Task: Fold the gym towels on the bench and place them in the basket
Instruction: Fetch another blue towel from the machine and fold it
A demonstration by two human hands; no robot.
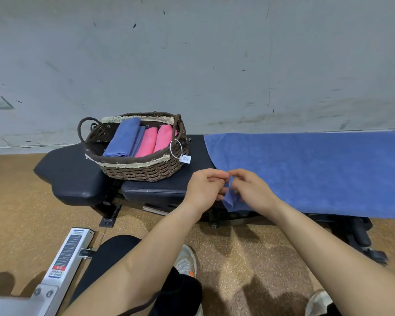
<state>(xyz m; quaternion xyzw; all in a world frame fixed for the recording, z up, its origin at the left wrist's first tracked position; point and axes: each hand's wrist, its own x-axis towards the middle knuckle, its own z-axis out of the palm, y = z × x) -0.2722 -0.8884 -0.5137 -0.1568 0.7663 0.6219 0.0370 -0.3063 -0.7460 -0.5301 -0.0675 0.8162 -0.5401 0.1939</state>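
Seemingly, left hand (pixel 204 189) and right hand (pixel 252 190) fingers (pixel 218 176) pinch the blue towel (pixel 317 172) corner.

A gym: black padded workout bench (pixel 73 176) on a metal frame, speckled tan floor (pixel 249 258), scuffed grey wall (pixel 214 53) behind. At lower left, white steel beam (pixel 66 254) with printed stickers, perhaps part of an exercise machine, text too small to read.

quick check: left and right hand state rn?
Left hand: fingers curled, pinching the near corner of the blue towel.
Right hand: fingers curled, pinching that same corner.
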